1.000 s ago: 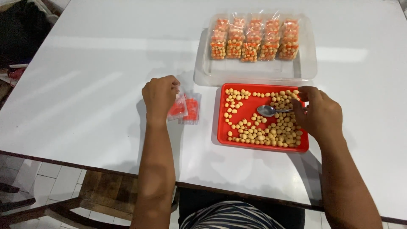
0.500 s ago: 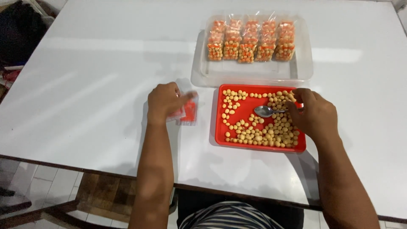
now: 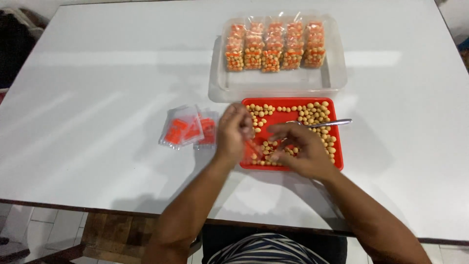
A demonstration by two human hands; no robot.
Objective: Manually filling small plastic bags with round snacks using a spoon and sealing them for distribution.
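Note:
My left hand [image 3: 233, 131] hovers over the left end of a red tray [image 3: 289, 101] that holds several small tan round snacks [image 3: 312, 113]. It pinches a small clear plastic bag with orange print [image 3: 253, 147]. My right hand [image 3: 299, 152] is right beside it over the tray's front, and its fingertips meet the same bag. The bag is blurred and mostly hidden between the hands. A metal spoon [image 3: 333, 122] lies loose in the tray, with its handle over the right rim.
A small pile of empty orange-printed bags [image 3: 184, 129] lies on the white table [image 3: 97, 98], left of the tray. Behind the tray stands a clear plastic box [image 3: 273, 89] with a row of filled snack bags [image 3: 273, 46]. A wooden chair [image 3: 107, 230] shows below the table's front edge.
My left hand left the bag pile and came right over the tray with one bag. My right hand let go of the spoon and moved left to meet it.

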